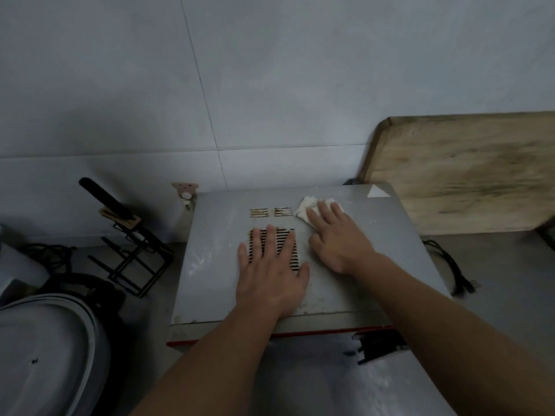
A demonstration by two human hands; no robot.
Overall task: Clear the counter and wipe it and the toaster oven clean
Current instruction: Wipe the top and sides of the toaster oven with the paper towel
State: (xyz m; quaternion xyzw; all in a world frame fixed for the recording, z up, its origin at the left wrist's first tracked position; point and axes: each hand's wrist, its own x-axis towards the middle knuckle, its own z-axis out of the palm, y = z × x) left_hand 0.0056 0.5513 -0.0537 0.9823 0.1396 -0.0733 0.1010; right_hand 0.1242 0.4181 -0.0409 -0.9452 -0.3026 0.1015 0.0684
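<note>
The grey toaster oven (390, 250) stands in the middle of the counter, seen from above, with vent slots in its top and pale dusty smears. My left hand (270, 271) lies flat with spread fingers over the large vent grille. My right hand (336, 238) presses a crumpled white cloth (306, 208) onto the oven's top near its back right corner. The cloth shows past my fingertips.
A worn wooden cutting board (468, 172) leans on the tiled wall at the right. A black wire rack holding a knife (132, 244) stands left of the oven. A grey lidded cooker (45, 349) sits at the lower left. A black power cord (450, 265) lies right of the oven.
</note>
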